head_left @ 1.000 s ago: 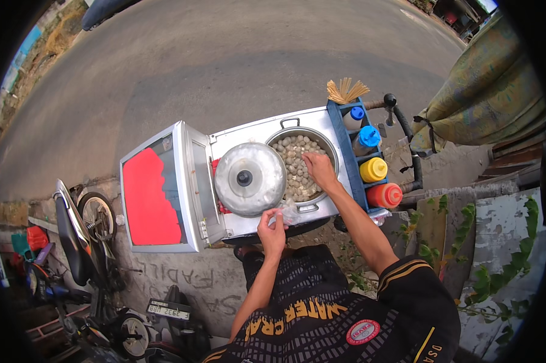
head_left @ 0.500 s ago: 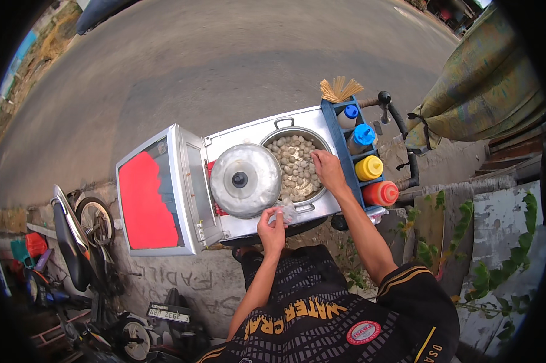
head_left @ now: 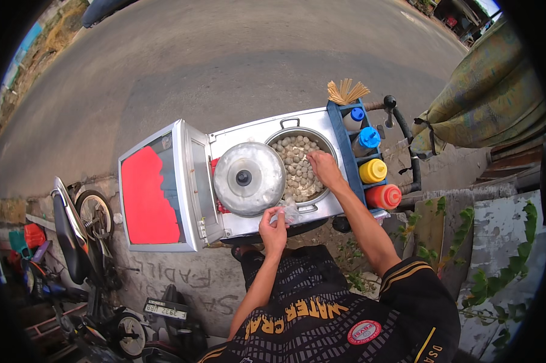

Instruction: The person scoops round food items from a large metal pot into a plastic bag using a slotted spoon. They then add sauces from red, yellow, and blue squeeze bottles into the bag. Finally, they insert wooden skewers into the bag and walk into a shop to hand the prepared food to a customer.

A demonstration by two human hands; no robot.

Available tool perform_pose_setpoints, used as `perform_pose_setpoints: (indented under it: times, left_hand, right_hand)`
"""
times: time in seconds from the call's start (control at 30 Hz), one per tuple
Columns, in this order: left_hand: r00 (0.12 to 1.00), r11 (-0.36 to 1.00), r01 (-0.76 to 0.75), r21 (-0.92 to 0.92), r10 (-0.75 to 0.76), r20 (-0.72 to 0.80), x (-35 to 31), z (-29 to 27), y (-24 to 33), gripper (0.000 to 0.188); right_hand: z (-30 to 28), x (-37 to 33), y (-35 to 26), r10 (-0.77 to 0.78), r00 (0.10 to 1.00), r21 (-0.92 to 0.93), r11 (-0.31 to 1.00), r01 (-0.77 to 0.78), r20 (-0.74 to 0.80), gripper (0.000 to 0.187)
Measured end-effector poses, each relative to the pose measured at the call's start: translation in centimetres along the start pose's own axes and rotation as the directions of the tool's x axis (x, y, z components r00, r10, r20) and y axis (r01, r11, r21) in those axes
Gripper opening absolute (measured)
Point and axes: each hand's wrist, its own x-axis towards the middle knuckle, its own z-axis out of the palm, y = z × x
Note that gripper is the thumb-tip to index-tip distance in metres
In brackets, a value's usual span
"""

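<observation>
My right hand (head_left: 325, 169) is over the right side of a round metal pot (head_left: 330, 147), its fingers pinched just above many small greyish meatballs (head_left: 297, 158). Whatever is between those fingertips is too small to make out. Just in front of the pot's near edge, my left hand (head_left: 273, 231) grips a clear plastic bag (head_left: 290, 212), crumpled and see-through. A domed metal lid (head_left: 249, 179) with a black knob lies to the left of the pot, partly overlapping its rim.
The pot stands on a metal cart top (head_left: 227, 136). A glass-sided case (head_left: 188, 181) flanks it on the left. At right, a blue rack (head_left: 347, 151) carries blue-capped bottles, a yellow bottle (head_left: 373, 171), a red bottle (head_left: 383, 196) and wooden skewers (head_left: 347, 92). Parked motorbikes (head_left: 73, 242) stand left.
My right hand has shifted slightly left over the meatballs. My left hand keeps its grip on the bag. The whole view has moved a little.
</observation>
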Motion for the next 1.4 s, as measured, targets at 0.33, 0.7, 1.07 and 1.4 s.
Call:
perform_pose_setpoints:
  times: [0.33, 0.7, 1.07, 1.4]
  left_hand:
    - [0.998, 0.998, 0.043, -0.037, -0.045, -0.033, 0.9, 0.1, 0.6, 0.021]
    - [0.994, 0.991, 0.109, -0.074, -0.110, -0.008, 2.6, 0.0, 0.4, 0.030]
    - [0.993, 0.987, -0.112, 0.116, 0.114, -0.012, 1.6, 0.4, 1.5, 0.025]
    - [0.996, 0.993, -0.087, 0.081, 0.087, -0.006, 1.4, 0.9, -0.9, 0.027]
  right_hand:
    - [-3.5, -3.1, -1.8, 0.508, 0.846, 0.590, 0.736, -0.331, -0.160, 0.024]
    - [-6.5, -15.0, -11.3, 0.517, 0.856, 0.808, 0.503, -0.307, 0.003, 0.025]
    - [-4.8, -15.5, -15.4, -0.027, 0.993, 0.323, 0.944, 0.063, -0.114, 0.015]
    - [-3.6, -17.6, -16.6, -0.112, 0.982, 0.279, 0.948, 0.151, -0.151, 0.025]
